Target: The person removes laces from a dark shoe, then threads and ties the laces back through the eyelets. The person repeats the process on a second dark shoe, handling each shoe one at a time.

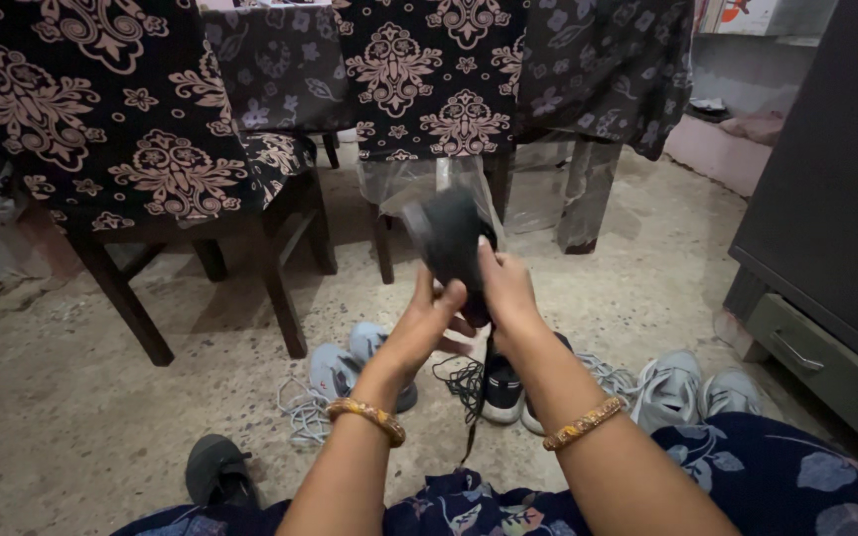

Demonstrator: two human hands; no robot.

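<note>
While the person sits on the speckled floor (81, 417), both hands hold a dark shoe (449, 238) raised in front of them, blurred by motion. The left hand (429, 318) has its grip closed around the shoe's lower part, and the right hand (506, 288) is closed on its side, fingers pressed flat. Below lie a black shoe with loose laces (499, 387), grey sneakers (682, 389) and bluish sneakers (342, 369), near chairs with patterned covers (141, 129).

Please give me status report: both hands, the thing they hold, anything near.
Left hand and right hand both grip dark shoe, raised. Black lace hangs below. Grey sneakers on floor.
</note>
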